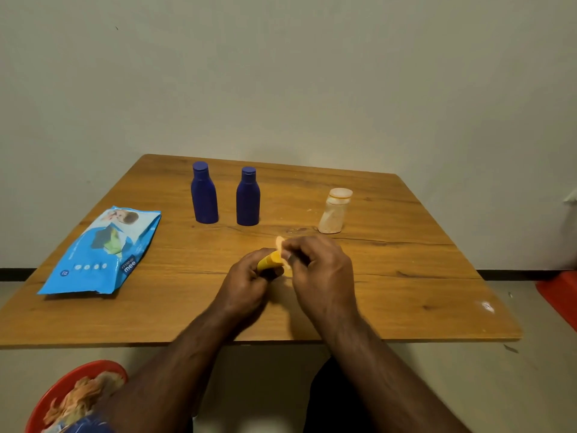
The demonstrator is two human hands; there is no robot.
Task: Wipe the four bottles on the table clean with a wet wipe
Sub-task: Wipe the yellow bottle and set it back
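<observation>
My left hand [249, 282] grips a small yellow bottle [269, 260] just above the middle of the wooden table [406, 276]. My right hand [318, 270] pinches a pale wet wipe [283, 256] against the bottle's end; most of the wipe is hidden by my fingers. Two dark blue bottles [204, 193] [248, 198] stand upright side by side at the back. A cream, translucent bottle [334, 210] with a wide cap stands to their right, leaning slightly.
A blue wet-wipe pack [103, 251] lies flat on the table's left side. A red bin [62, 398] holding crumpled used wipes sits on the floor at the lower left. A red object [562, 295] lies on the floor at the right. The wall runs behind the table.
</observation>
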